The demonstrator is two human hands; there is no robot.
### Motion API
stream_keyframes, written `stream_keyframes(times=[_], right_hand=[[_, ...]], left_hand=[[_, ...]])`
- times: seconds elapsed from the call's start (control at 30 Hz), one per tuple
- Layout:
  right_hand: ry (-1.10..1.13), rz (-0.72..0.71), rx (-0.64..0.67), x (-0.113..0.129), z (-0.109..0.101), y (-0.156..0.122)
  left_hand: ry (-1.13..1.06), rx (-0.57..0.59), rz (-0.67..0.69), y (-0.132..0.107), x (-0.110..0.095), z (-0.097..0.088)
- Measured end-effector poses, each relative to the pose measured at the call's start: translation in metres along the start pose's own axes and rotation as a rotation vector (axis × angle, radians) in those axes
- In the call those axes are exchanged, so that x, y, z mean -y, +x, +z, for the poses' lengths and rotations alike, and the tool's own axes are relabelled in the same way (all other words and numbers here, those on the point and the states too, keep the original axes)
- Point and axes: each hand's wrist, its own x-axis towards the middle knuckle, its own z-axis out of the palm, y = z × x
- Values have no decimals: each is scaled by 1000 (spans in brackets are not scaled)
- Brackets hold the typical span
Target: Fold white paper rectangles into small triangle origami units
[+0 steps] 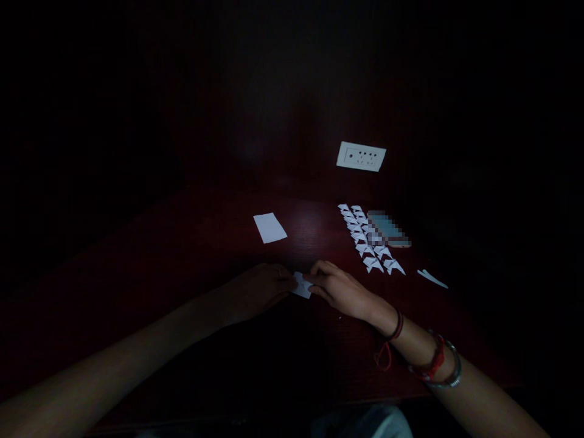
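Observation:
A small piece of white paper [302,287] with creases lies between my two hands, just above or on the dark red table. My left hand [262,289] pinches its left edge, the fingertips partly in shadow. On the other side, the thumb and fingers of my right hand [335,287] close on the paper's right edge. Farther back rests a flat white sheet [270,228]. To the right, folded white paper figures [373,263] stand in two slanting rows.
A phone-like slab [389,230], its screen blurred out, lies beside the folded figures. Thin white strips [432,278] are at the right. A socket panel [361,156] is set in the wall behind the dark red table [205,225]. The surroundings are very dark.

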Motion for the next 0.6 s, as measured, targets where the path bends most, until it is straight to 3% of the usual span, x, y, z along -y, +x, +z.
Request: stream_keyframes(times=[0.17,0.37,0.6], right_hand=[[-63,39,-16,9,-1,-2],[-54,-155,0,7,-2,-7],[3,-163,31,6,-10,-11]], left_hand=[[30,37,78,-5,-2,-12],[9,89,82,-5,-4,-18],[23,26,136,-4,0,-14]])
